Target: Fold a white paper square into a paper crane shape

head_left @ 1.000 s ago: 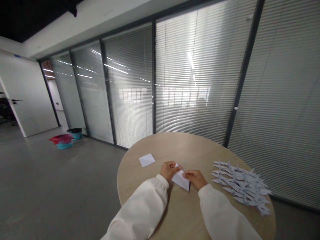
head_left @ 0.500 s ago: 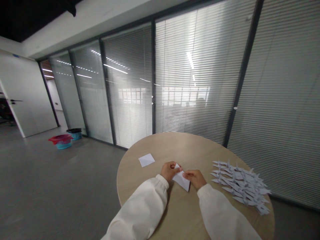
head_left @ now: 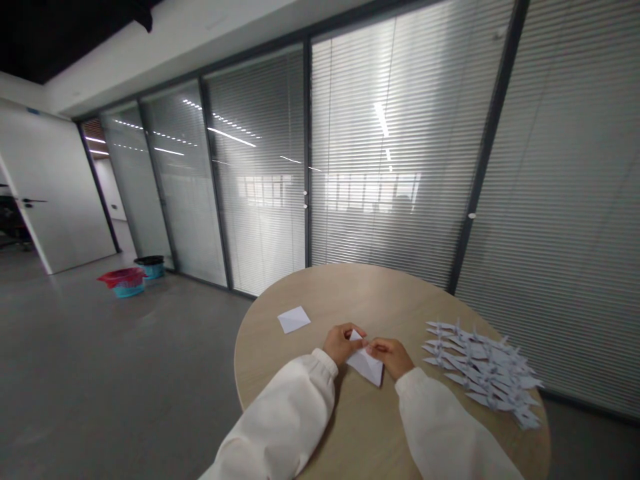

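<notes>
A folded piece of white paper [head_left: 366, 369] is held between both hands above the middle of the round table. My left hand [head_left: 343, 343] pinches its upper left edge, thumb on top. From the other side, my right hand [head_left: 393, 357] grips the upper right edge with thumb and forefinger, the fingertips of both hands close together. The paper's lower corner points toward me. Another flat white paper [head_left: 294, 319] lies on the table beyond my left hand. To the right of my right hand sit many folded paper cranes [head_left: 483, 367], grouped in rows.
The round wooden table [head_left: 350, 287] stands near a glass partition with blinds [head_left: 390, 153]. On the floor at the left are a bin with a red liner [head_left: 127, 283] and a bin with a black liner [head_left: 153, 267]. A white door [head_left: 60, 193] stands open farther left.
The folded paper has turned slightly, its lower corner shifting a little to the right. My fingertips have drawn closer together at its upper edge.
</notes>
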Tool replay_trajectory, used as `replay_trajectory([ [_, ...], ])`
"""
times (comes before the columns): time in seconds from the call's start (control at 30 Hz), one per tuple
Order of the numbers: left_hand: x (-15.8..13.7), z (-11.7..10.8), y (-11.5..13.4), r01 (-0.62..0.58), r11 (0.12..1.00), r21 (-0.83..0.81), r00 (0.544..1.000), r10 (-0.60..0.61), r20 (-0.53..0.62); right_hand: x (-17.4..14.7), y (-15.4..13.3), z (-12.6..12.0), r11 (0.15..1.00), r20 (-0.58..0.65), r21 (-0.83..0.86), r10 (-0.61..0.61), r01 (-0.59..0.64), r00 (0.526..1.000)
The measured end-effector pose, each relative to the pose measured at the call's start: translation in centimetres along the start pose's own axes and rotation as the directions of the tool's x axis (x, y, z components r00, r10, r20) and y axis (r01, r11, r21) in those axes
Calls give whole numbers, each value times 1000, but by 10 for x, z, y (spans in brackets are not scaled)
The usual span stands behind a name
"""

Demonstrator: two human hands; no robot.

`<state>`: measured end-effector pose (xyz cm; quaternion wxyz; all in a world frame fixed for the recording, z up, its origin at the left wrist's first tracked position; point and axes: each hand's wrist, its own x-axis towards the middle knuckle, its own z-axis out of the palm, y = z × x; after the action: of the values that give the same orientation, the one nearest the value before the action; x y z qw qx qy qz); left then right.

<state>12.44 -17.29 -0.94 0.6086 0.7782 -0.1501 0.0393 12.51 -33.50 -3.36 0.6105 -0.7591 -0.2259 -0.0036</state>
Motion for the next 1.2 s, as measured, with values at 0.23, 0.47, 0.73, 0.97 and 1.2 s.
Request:
replay_trajectory([
  [0.23,3,1,-4,37,996,-83,999,-37,7,0,-4,0,989,-34,-147,-26,20,999],
  [0.47,2,2,-5,62,998,-14,998,-62,-6,-2,-10,2,956,-35,-289,-56,43,998],
  [0.73,1,2,-1,72,986,-152,997,-71,17,-1,-11,-4,949,-38,-307,-88,72,995],
  [0.97,2,-1,-2,44,982,-183,995,-59,-77,1,-5,-1,987,-25,-160,-40,36,999],
  [1.2,5,0,-7,16,996,-84,991,-27,-128,2,-3,-4,980,-37,-196,-52,44,998],
])
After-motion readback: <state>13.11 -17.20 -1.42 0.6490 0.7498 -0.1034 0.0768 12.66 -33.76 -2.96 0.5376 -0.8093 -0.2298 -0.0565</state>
